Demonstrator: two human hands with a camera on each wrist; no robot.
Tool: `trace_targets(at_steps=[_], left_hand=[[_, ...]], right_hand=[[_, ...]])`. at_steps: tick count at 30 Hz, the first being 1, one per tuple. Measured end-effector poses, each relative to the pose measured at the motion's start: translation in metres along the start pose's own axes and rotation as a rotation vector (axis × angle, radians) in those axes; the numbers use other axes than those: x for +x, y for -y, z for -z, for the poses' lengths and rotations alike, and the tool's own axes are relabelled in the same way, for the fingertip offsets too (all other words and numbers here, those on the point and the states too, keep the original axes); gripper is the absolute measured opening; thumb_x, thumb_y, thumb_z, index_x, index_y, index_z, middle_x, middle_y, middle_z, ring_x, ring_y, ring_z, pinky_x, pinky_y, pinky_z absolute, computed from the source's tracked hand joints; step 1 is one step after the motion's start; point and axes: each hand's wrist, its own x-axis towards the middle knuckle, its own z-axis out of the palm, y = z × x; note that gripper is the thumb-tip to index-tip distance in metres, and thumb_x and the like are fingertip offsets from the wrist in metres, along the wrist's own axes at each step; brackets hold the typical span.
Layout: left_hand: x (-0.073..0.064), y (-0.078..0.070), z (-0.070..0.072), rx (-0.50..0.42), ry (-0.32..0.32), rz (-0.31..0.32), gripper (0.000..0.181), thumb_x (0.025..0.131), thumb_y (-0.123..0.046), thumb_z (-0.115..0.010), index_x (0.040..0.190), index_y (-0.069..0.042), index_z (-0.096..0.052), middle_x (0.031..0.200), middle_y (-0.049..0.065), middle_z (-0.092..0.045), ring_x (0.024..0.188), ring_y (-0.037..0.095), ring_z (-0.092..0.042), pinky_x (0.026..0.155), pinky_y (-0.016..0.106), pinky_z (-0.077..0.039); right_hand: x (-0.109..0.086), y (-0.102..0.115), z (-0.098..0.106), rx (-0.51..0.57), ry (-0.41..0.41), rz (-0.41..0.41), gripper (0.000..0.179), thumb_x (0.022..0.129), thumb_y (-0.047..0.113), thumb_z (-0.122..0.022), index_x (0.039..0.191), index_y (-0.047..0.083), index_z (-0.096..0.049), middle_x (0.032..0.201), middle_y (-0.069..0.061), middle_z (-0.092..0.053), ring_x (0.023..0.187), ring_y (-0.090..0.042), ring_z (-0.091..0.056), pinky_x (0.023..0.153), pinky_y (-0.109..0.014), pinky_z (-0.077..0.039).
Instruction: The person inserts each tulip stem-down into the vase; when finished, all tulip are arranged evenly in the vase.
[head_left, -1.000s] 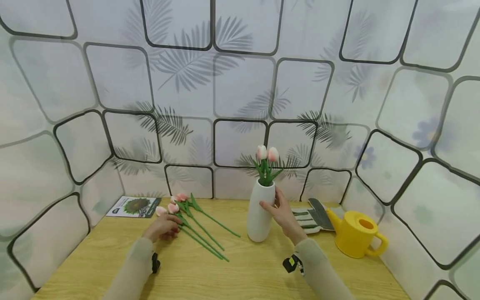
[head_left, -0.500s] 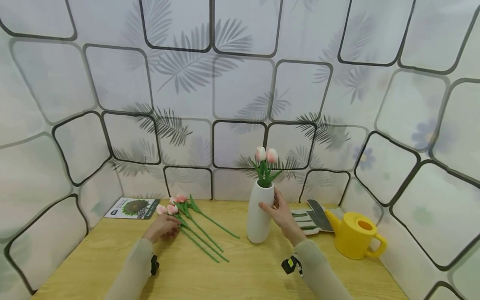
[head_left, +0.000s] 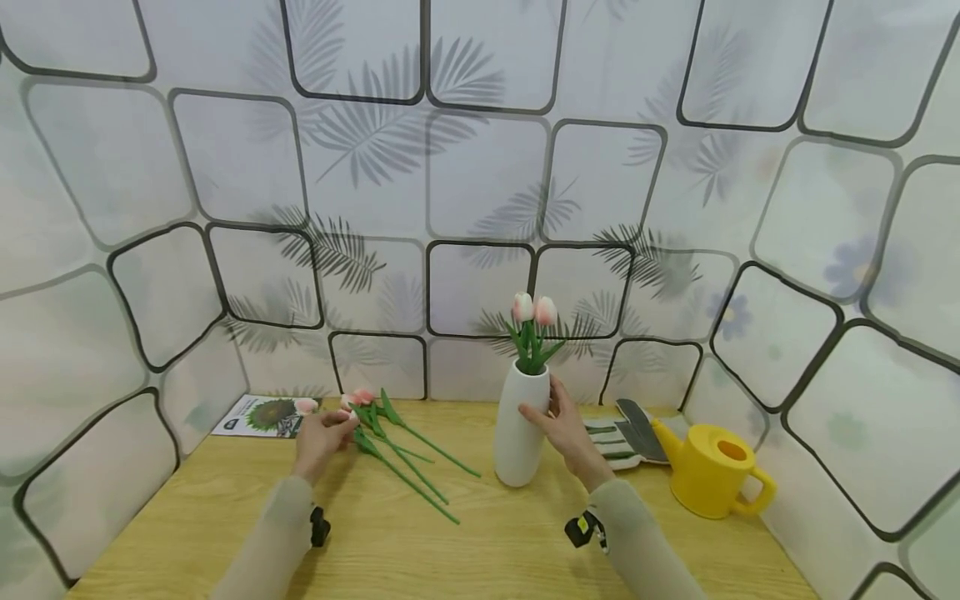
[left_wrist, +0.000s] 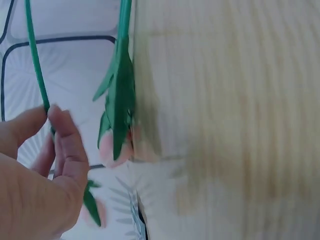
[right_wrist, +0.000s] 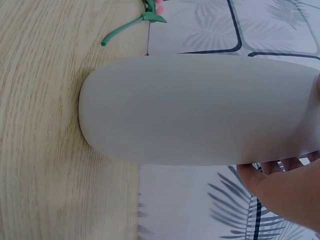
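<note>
My left hand [head_left: 322, 437] pinches the green stem of a pink artificial tulip [left_wrist: 36, 62] between thumb and fingertips. Its pink bloom [head_left: 306, 406] shows just above the hand, in front of the card. Several other tulips [head_left: 408, 471] lie on the table to the right of this hand, blooms toward the wall. My right hand [head_left: 570, 437] grips the upper right side of a tall white vase [head_left: 517, 433], which stands on the table. Two pink-and-white tulips [head_left: 534, 310] stand upright in the vase. In the right wrist view the vase [right_wrist: 190, 110] hides part of the right hand.
A card with a sunflower picture [head_left: 258, 417] lies at the back left. Right of the vase are striped gloves [head_left: 611, 437] with a dark grey blade-like tool [head_left: 641, 429] on them, then a yellow watering can [head_left: 708, 471]. Patterned walls enclose the wooden table [head_left: 450, 567].
My left hand has risen slightly and turned, lifting one tulip from the bunch; its bloom has shifted up and left. The right hand and vase stay in place.
</note>
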Motion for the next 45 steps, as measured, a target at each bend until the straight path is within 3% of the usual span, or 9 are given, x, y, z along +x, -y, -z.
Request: trace_targets(at_steps=[5, 12, 17, 22, 30, 36, 40, 45], left_hand=[[0.000, -0.007, -0.005, -0.095, -0.071, -0.019, 0.033, 0.094, -0.012, -0.065, 0.121, 0.006, -0.058, 0.088, 0.007, -0.067, 0.072, 0.017, -0.071, 0.073, 0.038, -0.061], [-0.001, -0.021, -0.016, -0.255, -0.196, -0.018, 0.030, 0.094, -0.017, -0.068, 0.118, -0.003, -0.058, 0.091, 0.003, -0.059, 0.070, 0.005, -0.068, 0.063, 0.023, -0.059], [-0.001, -0.030, -0.025, -0.288, -0.296, -0.072, 0.026, 0.092, -0.014, -0.069, 0.115, -0.007, -0.061, 0.096, 0.004, -0.056, 0.068, 0.003, -0.068, 0.051, 0.020, -0.053], [0.000, -0.040, -0.034, -0.339, -0.358, -0.140, 0.028, 0.090, -0.007, -0.069, 0.117, -0.004, -0.065, 0.094, 0.007, -0.057, 0.067, 0.008, -0.069, 0.049, 0.019, -0.051], [0.000, -0.054, -0.043, -0.387, -0.337, -0.211, 0.032, 0.091, -0.007, -0.067, 0.123, -0.005, -0.065, 0.092, 0.005, -0.057, 0.066, 0.004, -0.068, 0.056, 0.018, -0.056], [-0.002, -0.071, -0.052, -0.443, -0.315, -0.278, 0.032, 0.091, -0.006, -0.067, 0.123, -0.004, -0.065, 0.100, 0.012, -0.059, 0.071, 0.005, -0.070, 0.051, 0.016, -0.053], [-0.004, -0.082, -0.060, -0.454, -0.287, -0.307, 0.033, 0.093, -0.005, -0.065, 0.126, -0.004, -0.063, 0.106, 0.012, -0.058, 0.078, 0.009, -0.070, 0.064, 0.019, -0.058], [-0.006, -0.100, -0.065, -0.585, -0.258, -0.299, 0.035, 0.090, 0.003, -0.064, 0.126, 0.002, -0.062, 0.104, 0.012, -0.056, 0.079, 0.012, -0.068, 0.079, 0.025, -0.059]], right_hand=[[0.000, 0.000, -0.001, 0.001, 0.004, 0.007, 0.084, 0.094, 0.020, -0.068, 0.157, 0.010, -0.014, 0.159, -0.019, -0.026, 0.146, -0.039, -0.027, 0.119, -0.058, -0.023], [0.000, 0.000, -0.001, 0.000, 0.002, -0.006, 0.085, 0.094, 0.019, -0.068, 0.158, 0.010, -0.013, 0.160, -0.019, -0.025, 0.146, -0.039, -0.027, 0.119, -0.057, -0.023], [0.000, 0.000, 0.000, 0.005, 0.001, -0.010, 0.085, 0.093, 0.020, -0.068, 0.158, 0.010, -0.013, 0.160, -0.019, -0.025, 0.146, -0.039, -0.026, 0.119, -0.056, -0.023], [-0.002, 0.001, 0.000, 0.008, -0.001, -0.022, 0.085, 0.094, 0.020, -0.068, 0.158, 0.010, -0.013, 0.160, -0.018, -0.024, 0.147, -0.039, -0.024, 0.119, -0.057, -0.022], [-0.004, 0.004, -0.001, 0.004, 0.000, -0.011, 0.082, 0.094, 0.020, -0.067, 0.157, 0.011, -0.015, 0.159, -0.018, -0.027, 0.146, -0.040, -0.026, 0.118, -0.058, -0.024], [-0.003, 0.003, -0.001, 0.003, 0.006, 0.008, 0.082, 0.095, 0.019, -0.067, 0.158, 0.011, -0.014, 0.159, -0.018, -0.026, 0.147, -0.039, -0.025, 0.118, -0.057, -0.024], [-0.003, 0.003, 0.000, -0.001, 0.008, 0.007, 0.083, 0.094, 0.019, -0.067, 0.158, 0.011, -0.014, 0.160, -0.017, -0.026, 0.146, -0.039, -0.026, 0.119, -0.057, -0.023], [-0.004, 0.004, -0.001, -0.004, 0.006, 0.003, 0.084, 0.094, 0.020, -0.068, 0.158, 0.012, -0.014, 0.160, -0.017, -0.026, 0.146, -0.039, -0.027, 0.119, -0.057, -0.023]])
